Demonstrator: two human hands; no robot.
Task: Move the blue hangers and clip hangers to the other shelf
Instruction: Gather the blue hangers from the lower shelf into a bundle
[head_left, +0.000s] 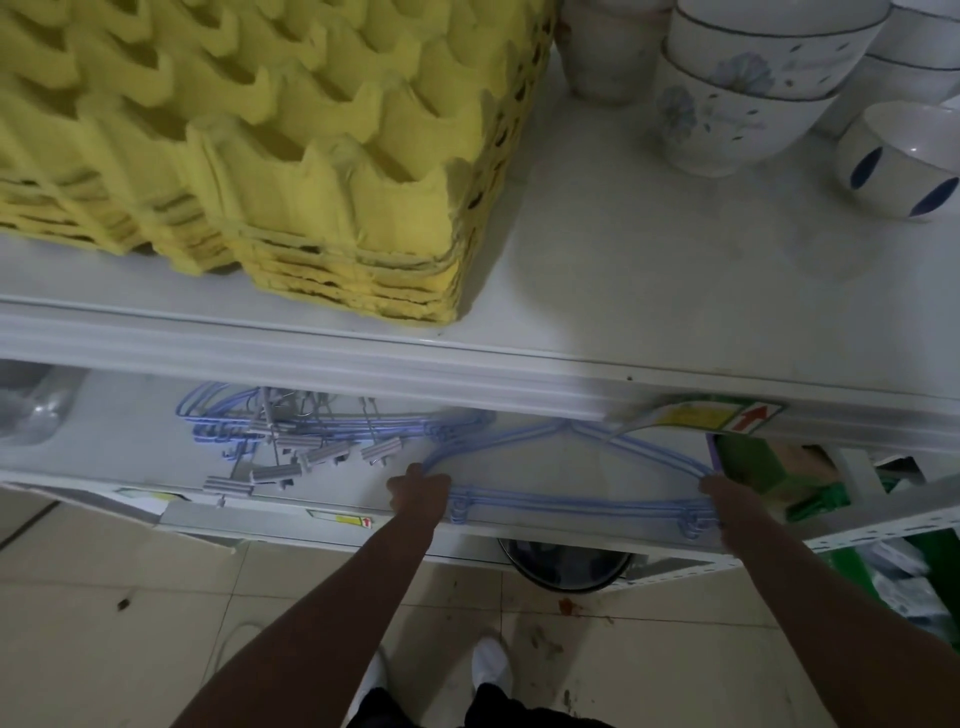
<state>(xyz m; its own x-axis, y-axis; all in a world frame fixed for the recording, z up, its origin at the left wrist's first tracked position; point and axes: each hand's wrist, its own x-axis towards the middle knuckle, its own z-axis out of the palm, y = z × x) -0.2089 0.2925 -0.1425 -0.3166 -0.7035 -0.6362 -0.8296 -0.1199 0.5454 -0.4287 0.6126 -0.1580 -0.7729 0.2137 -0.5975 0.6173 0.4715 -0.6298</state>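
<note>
Blue hangers (571, 501): stack at lower shelf (130, 447) front edge, long axis along edge. Your left hand (418, 491) and right hand (724, 496) clamp opposite ends. Clip hangers (291, 447) lie leftward, nearer your left hand.

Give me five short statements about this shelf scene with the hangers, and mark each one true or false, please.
1. Both hands hold the bundle of blue hangers, the left hand at one end and the right hand at the other. True.
2. The clip hangers lie on the top shelf. False: they lie on the lower shelf, left of the held bundle.
3. A stack of yellow egg trays sits on the upper shelf. True.
4. The bowls stand on the floor. False: they stand on the upper shelf, at the right.
5. The left hand's grip is on a clip hanger. False: it grips the blue hangers.
</note>
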